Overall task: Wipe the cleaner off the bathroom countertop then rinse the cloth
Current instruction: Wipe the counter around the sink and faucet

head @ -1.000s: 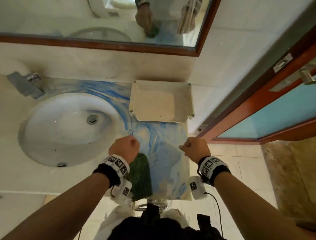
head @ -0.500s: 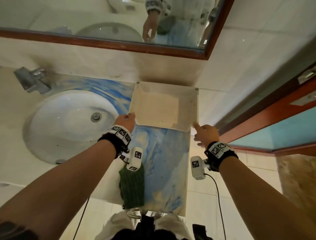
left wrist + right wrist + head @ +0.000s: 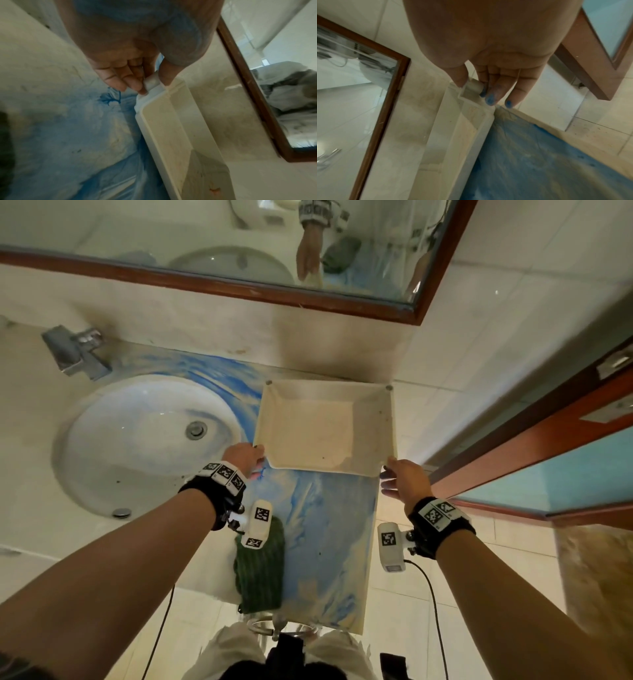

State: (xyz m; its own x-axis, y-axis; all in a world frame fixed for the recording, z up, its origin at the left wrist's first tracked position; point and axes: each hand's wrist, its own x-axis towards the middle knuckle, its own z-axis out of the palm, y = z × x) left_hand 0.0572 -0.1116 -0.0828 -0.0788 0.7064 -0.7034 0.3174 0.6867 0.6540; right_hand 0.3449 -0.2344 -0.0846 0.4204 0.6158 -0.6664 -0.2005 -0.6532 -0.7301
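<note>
Head view: both hands on a cream plastic tray (image 3: 308, 433) at the back right of the worktop (image 3: 329, 529), against the wall. Left hand (image 3: 244, 457) grip pinches the tray's near left corner, thumb on the rim, fingers (image 3: 132, 82) under it. Right hand (image 3: 404, 481) grip clamped on the near right corner post, fingertips (image 3: 489, 100) stained blue. Green cloth (image 3: 260, 570) lies at the worktop's front edge, partly overhanging, well apart from both hands. Blue cleaner (image 3: 335, 542) smeared across the worktop's right part and round the sink (image 3: 137, 440) rim. Faucet (image 3: 77, 354) at back left, mirror (image 3: 205, 241) above.
</note>
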